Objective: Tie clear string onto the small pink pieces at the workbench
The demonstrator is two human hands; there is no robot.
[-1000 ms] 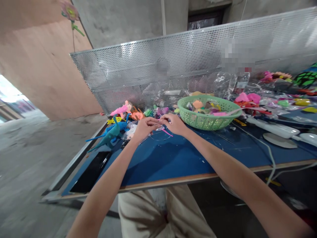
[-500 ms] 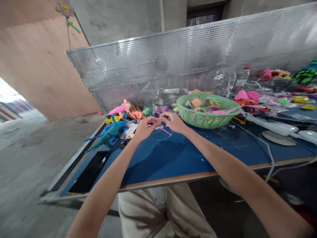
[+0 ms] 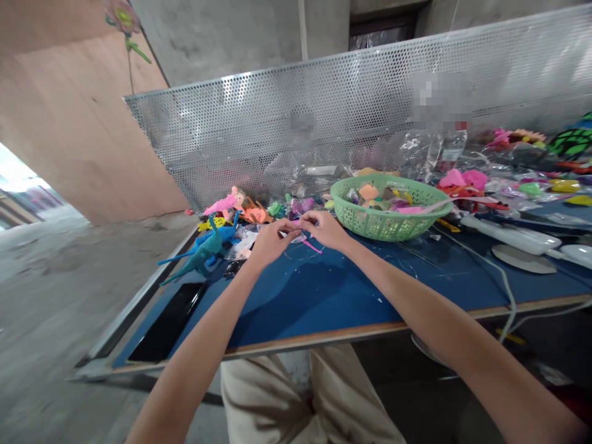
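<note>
My left hand [image 3: 276,238] and my right hand [image 3: 325,228] meet fingertip to fingertip above the blue tabletop [image 3: 319,302]. Both are closed in a pinch on a small pink piece, mostly covered by the fingers. From under the hands a thin pink strip [image 3: 312,246] sticks out toward the lower right. A fine clear thread [image 3: 296,259] loops below them. Just right of my right hand stands a green plastic basket [image 3: 383,229] with colourful pieces inside. Left of my left hand lie blue and teal toy dinosaurs [image 3: 203,250].
A black phone-like slab [image 3: 166,324] lies at the table's left end. Pink and orange toys [image 3: 226,202] sit behind the dinosaurs. To the right are a white glue gun [image 3: 513,234] and its cable [image 3: 504,280]. A perforated metal panel [image 3: 259,123] closes off the back.
My fingers have shifted very slightly around the pink piece, and both hands stay together in the same place. The view has moved a little.
</note>
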